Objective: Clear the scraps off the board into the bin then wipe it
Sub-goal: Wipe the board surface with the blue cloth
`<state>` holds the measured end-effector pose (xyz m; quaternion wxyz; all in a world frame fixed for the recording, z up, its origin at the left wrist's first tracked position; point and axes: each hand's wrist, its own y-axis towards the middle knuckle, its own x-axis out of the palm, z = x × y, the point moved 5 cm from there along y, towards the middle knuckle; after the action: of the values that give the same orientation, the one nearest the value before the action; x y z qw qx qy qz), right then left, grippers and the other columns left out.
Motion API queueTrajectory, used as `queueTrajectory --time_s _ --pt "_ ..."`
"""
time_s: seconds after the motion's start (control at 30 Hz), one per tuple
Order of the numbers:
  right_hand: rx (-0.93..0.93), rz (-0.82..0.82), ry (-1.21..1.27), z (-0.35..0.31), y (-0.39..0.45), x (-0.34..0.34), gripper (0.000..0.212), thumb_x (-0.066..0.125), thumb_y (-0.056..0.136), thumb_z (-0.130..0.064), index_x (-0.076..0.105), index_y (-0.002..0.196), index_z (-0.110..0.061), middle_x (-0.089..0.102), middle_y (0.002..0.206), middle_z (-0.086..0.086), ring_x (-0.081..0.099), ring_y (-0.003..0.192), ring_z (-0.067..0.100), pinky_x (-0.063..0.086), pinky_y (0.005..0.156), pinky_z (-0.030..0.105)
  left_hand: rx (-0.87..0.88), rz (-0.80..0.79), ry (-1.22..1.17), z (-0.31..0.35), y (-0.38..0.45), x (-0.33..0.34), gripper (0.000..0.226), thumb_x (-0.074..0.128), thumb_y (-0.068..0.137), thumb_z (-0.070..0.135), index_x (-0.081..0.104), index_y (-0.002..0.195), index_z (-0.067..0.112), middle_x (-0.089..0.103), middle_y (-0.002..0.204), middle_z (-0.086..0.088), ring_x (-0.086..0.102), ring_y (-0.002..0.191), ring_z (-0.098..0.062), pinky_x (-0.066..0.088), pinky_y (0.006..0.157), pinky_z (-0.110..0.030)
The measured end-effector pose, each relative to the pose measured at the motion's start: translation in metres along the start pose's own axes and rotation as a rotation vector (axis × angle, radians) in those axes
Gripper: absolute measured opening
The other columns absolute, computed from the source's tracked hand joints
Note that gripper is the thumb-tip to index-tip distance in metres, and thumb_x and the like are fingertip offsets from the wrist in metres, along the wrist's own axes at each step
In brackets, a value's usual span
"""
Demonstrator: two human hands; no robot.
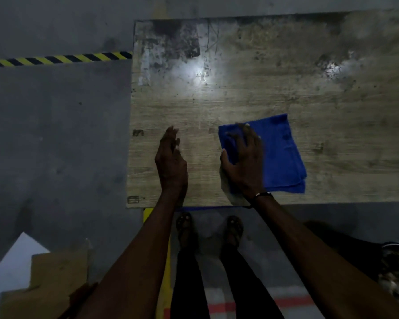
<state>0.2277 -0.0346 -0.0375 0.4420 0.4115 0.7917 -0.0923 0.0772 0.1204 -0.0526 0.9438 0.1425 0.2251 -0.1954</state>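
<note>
Right hand point(242, 162) flat on blue cloth point(279, 155), board point(263, 93); left hand point(171, 162) relaxed, seemingly hovering.

Board point(251, 93): worn wood grain, scuffed, faintly glossy under glare. On it, cloth point(283, 157): soft blue terry, matt.

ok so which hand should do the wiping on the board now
Right. The right hand already lies flat on the blue cloth on the board, fingers spread over it. The left hand touches no cloth and is beside it, fingers straight.
</note>
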Motion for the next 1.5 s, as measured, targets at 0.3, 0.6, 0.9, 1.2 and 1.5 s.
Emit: queueTrajectory --time_s 0.3,0.6,0.9,1.2,1.5 --pt "0.103 -0.127 0.421 -0.065 -0.008 0.021 0.023 0.063 0.089 -0.004 0.071 0.107 -0.014 0.069 0.104 0.002 0.067 0.094 0.012 0.058 0.074 0.024 -0.204 -0.007 -0.134 -0.01 0.011 -0.019 0.024 0.062 0.1 0.0 0.073 0.122 -0.002 0.071 0.121 0.0 0.064 0.11 0.011 0.052 0.094 -0.013" --pt "0.337 -0.131 0.577 -0.113 -0.022 -0.008 0.015 0.072 0.095 -0.013 0.073 0.108 -0.019 0.075 0.104 -0.007 0.073 0.09 0.006 0.062 0.075 0.028 -0.468 -0.244 -0.429 0.025 -0.009 -0.062 0.018 0.065 0.1 0.005 0.075 0.113 -0.004 0.076 0.103 -0.013 0.074 0.091 -0.009 0.059 0.081 -0.024" --pt "0.432 -0.013 0.662 -0.117 -0.059 -0.11 0.018 0.072 0.098 -0.012 0.075 0.113 -0.003 0.077 0.094 0.006 0.075 0.085 0.006 0.059 0.076 0.019 -0.354 -0.508 -0.492 0.131 -0.041 -0.062 0.01 0.069 0.098 0.008 0.075 0.105 0.013 0.077 0.098 -0.012 0.075 0.092 -0.024 0.063 0.078 -0.036" --pt "0.517 0.204 0.655 -0.022 -0.13 -0.242 0.018 0.076 0.095 -0.019 0.08 0.107 -0.005 0.08 0.093 0.009 0.078 0.088 0.023 0.064 0.083 0.043 -0.168 -0.826 -0.396 0.243 -0.133 0.028 0.008 0.07 0.1 0.02 0.076 0.102 0.016 0.078 0.096 -0.008 0.075 0.09 -0.021 0.063 0.083 -0.04" --pt "0.731 0.355 0.647 0.124 -0.251 -0.376 0.015 0.072 0.098 -0.013 0.076 0.106 -0.001 0.075 0.086 0.012 0.072 0.073 0.005 0.059 0.071 0.021 -0.241 -1.087 -0.455 0.36 -0.298 0.159 0.021 0.069 0.099 0.015 0.074 0.113 -0.001 0.077 0.102 -0.017 0.074 0.09 -0.022 0.061 0.078 -0.031"
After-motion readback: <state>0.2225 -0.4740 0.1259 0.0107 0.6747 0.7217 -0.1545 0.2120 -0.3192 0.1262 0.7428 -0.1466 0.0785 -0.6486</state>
